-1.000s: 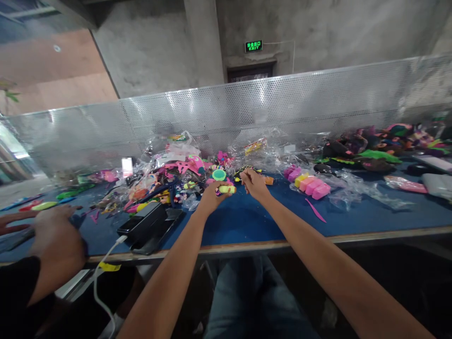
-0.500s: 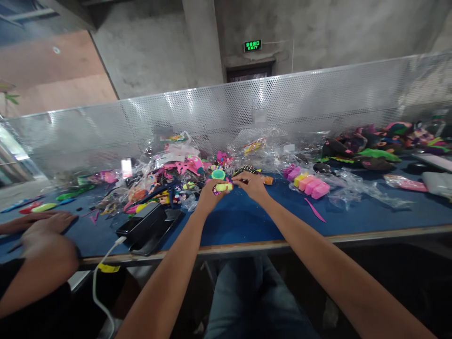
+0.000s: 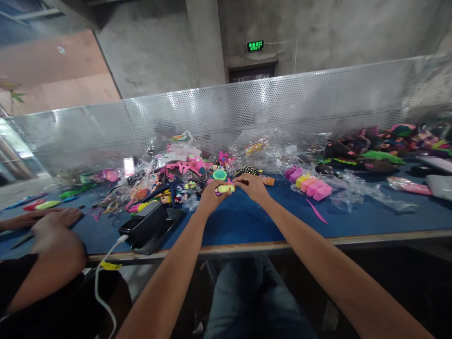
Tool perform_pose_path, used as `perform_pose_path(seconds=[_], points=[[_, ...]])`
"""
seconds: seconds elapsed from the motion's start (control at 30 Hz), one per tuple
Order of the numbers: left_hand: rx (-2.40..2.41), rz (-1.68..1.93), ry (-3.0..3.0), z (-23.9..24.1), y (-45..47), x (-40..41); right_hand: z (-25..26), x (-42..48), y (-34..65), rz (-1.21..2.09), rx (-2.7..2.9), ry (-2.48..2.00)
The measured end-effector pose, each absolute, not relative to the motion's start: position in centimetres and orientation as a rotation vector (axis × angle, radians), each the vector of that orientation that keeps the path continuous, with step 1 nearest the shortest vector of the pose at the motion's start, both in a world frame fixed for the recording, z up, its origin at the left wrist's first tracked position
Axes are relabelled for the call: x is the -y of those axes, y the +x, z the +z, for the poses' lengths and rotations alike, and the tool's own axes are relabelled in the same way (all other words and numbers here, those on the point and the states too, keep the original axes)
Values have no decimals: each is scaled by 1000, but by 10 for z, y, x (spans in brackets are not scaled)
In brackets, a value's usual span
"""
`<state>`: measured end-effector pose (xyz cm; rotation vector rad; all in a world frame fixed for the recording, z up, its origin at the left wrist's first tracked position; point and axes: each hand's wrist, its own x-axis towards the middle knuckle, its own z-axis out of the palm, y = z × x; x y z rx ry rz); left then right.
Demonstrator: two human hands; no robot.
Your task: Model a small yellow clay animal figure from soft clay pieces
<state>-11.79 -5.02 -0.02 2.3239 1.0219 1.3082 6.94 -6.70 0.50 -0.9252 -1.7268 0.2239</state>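
Above the blue tabletop, my left hand is closed around a small yellow clay figure with pink and dark parts at its left end. My right hand is beside the figure's right end, thumb and forefinger pinched together. Whatever those fingertips hold is too small to make out. Just behind my left hand is a round green-and-teal piece. A black piece with pale dots lies behind my right hand.
A black power bank with a white cable lies left, near the edge. Colored clay blocks and a pink modelling tool are at right. Bagged clay pieces line the perforated metal screen. A co-worker's hands rest at far left.
The whole view has shifted slightly. The yellow figure has turned a little in my left hand, showing more of its pink and dark end. My right hand stays pinched beside it.
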Motion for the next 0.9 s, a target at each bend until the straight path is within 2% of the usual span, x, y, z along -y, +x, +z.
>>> perform_pose_path(seconds=[0.6,0.9], points=[[-945,1425,2392,-6,-120,44,3,71,69,181,1760,-865],[-1034,1352,2296,-8,-121,45,0,69,70,108,1830,-814]])
